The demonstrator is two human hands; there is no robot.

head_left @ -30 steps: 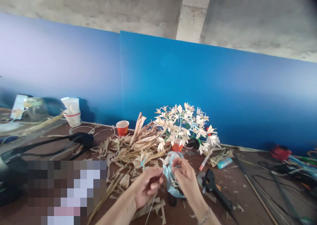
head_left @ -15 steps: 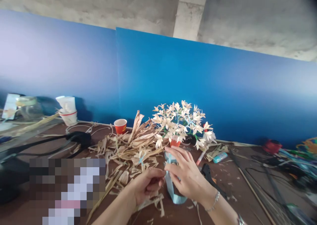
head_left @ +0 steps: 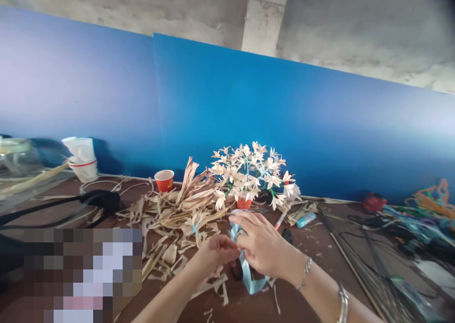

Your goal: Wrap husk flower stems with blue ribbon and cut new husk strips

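A light blue ribbon (head_left: 251, 282) hangs in a loop below my hands, and a short length of it shows above the fingers. My left hand (head_left: 215, 256) is closed, with thumb and forefinger pinched at the ribbon. From the right, my right hand (head_left: 266, 244) reaches over the ribbon with bent fingers closed on it, its fingertips meeting those of the left hand. The exact grip is partly hidden behind the fingers. Just beyond stands a red cup (head_left: 243, 201) holding a bunch of cream flowers (head_left: 250, 171) with green stems.
Dried corn husks (head_left: 192, 195) and scraps lie left of the hands on the brown table (head_left: 313, 285). A red paper cup (head_left: 164, 181) and a white cup (head_left: 84, 169) stand behind. A black tool (head_left: 287, 236) is mostly hidden by my right hand. Coloured cords (head_left: 432, 209) are heaped at right.
The view has turned slightly right. Both hands have drawn closer together on the ribbon, and my right hand now covers more of the black tool.
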